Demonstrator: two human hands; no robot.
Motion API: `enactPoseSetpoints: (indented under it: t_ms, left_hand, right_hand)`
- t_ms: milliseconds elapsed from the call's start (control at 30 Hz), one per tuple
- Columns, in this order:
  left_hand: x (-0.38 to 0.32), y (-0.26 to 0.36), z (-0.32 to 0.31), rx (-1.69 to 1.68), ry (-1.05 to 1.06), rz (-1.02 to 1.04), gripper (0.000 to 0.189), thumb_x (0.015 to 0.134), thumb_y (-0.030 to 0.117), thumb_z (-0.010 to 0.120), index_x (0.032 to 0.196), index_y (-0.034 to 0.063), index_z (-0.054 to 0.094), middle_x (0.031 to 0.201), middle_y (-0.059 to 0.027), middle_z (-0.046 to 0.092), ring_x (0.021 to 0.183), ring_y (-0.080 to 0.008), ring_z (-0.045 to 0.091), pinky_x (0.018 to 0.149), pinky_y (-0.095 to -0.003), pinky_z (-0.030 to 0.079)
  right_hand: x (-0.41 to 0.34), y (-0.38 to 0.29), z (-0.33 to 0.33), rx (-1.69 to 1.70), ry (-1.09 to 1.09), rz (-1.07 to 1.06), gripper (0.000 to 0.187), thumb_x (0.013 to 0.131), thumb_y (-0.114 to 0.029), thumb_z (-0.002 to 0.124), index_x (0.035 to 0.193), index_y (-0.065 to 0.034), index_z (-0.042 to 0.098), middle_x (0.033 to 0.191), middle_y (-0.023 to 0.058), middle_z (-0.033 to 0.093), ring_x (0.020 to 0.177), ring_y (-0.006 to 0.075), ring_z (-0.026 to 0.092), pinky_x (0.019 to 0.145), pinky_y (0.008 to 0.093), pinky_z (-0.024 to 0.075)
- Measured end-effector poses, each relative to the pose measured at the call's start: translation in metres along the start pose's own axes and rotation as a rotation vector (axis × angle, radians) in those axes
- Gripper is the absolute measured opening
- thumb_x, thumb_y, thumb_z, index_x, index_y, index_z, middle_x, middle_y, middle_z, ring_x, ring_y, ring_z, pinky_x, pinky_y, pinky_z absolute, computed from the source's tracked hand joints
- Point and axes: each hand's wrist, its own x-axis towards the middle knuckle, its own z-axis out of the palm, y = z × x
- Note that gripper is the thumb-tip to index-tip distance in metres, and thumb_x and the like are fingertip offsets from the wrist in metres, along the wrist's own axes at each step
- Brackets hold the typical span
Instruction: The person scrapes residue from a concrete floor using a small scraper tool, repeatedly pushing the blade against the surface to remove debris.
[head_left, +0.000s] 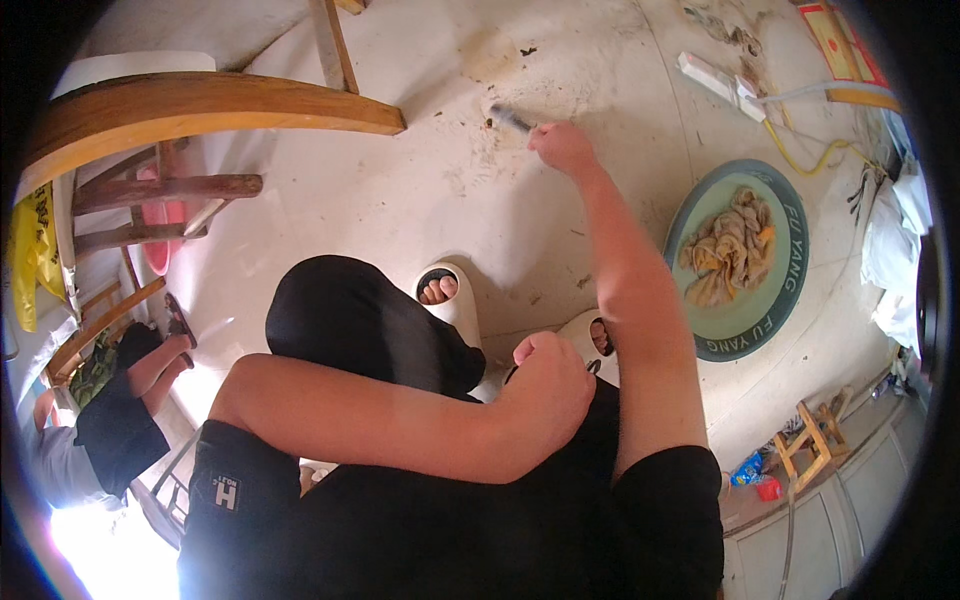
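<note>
My right hand (564, 148) is stretched out low over the tiled floor (420, 202), closed around the handle of a flat-ended tool (511, 118), perhaps a scraper. The tool's far end looks blurred and lies at a stained, dirty patch with small dark crumbs. My left hand (551, 382) is curled above my lap, near the right knee; a small dark loop shows at its edge, but whether the fingers hold it is hidden. Right of my outstretched arm stands a round green basin (686, 330) with water and a soaked brown cloth (731, 244) in it.
A curved wooden furniture edge (225, 105) and wooden stool legs (172, 193) are at the left, beside a pink basin (156, 232). A white power strip (720, 84) with cables lies upper right. A small wooden stool (806, 446) stands lower right. Another person (112, 427) sits far left.
</note>
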Motion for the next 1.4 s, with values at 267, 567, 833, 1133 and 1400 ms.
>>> enactPoseSetpoints:
  t_ms: [267, 567, 833, 1133, 1400]
  left_hand:
    - [-0.001, 0.000, -0.007, -0.021, -0.045, 0.030, 0.010, 0.077, 0.018, 0.057, 0.079, 0.0088, 0.062, 0.072, -0.0056, 0.057, 0.068, -0.0201, 0.055, 0.059, -0.0345, 0.039]
    - [0.000, 0.004, -0.011, -0.023, -0.049, 0.063, 0.010, 0.078, 0.017, 0.057, 0.077, 0.0088, 0.061, 0.072, -0.0064, 0.057, 0.068, -0.0204, 0.055, 0.059, -0.0349, 0.039]
    - [-0.006, 0.000, -0.011, -0.002, 0.031, 0.058, 0.012, 0.079, 0.017, 0.056, 0.081, 0.0062, 0.060, 0.074, -0.0072, 0.058, 0.069, -0.0208, 0.055, 0.061, -0.0346, 0.039]
    - [-0.007, 0.003, -0.008, -0.004, 0.052, 0.045, 0.011, 0.078, 0.016, 0.056, 0.082, 0.0071, 0.060, 0.074, -0.0066, 0.057, 0.069, -0.0202, 0.054, 0.061, -0.0347, 0.039]
    - [-0.008, 0.004, -0.009, 0.026, -0.001, 0.054, 0.010, 0.078, 0.016, 0.056, 0.082, 0.0074, 0.060, 0.074, -0.0064, 0.057, 0.070, -0.0205, 0.054, 0.061, -0.0339, 0.039]
  right_hand:
    - [-0.012, 0.024, -0.023, 0.122, 0.094, 0.243, 0.034, 0.088, -0.028, 0.042, 0.095, -0.0053, 0.066, 0.103, 0.0175, 0.065, 0.092, 0.0400, 0.062, 0.084, 0.0472, 0.0487]
    - [-0.012, 0.028, -0.008, 0.108, 0.121, 0.265, 0.035, 0.088, -0.030, 0.041, 0.100, -0.0080, 0.065, 0.101, 0.0180, 0.065, 0.091, 0.0406, 0.062, 0.083, 0.0476, 0.0493]
    - [-0.014, 0.006, -0.001, 0.092, 0.025, 0.192, 0.035, 0.089, -0.029, 0.040, 0.098, -0.0052, 0.065, 0.104, 0.0196, 0.064, 0.099, 0.0394, 0.060, 0.087, 0.0464, 0.0476]
    - [-0.028, -0.020, 0.006, 0.037, -0.115, 0.137, 0.034, 0.083, -0.024, 0.043, 0.101, -0.0052, 0.065, 0.105, 0.0208, 0.064, 0.101, 0.0390, 0.061, 0.088, 0.0451, 0.0482]
    - [-0.027, -0.015, -0.006, 0.047, -0.027, 0.248, 0.033, 0.083, -0.024, 0.044, 0.101, -0.0047, 0.064, 0.109, 0.0195, 0.063, 0.101, 0.0386, 0.060, 0.088, 0.0455, 0.0478]
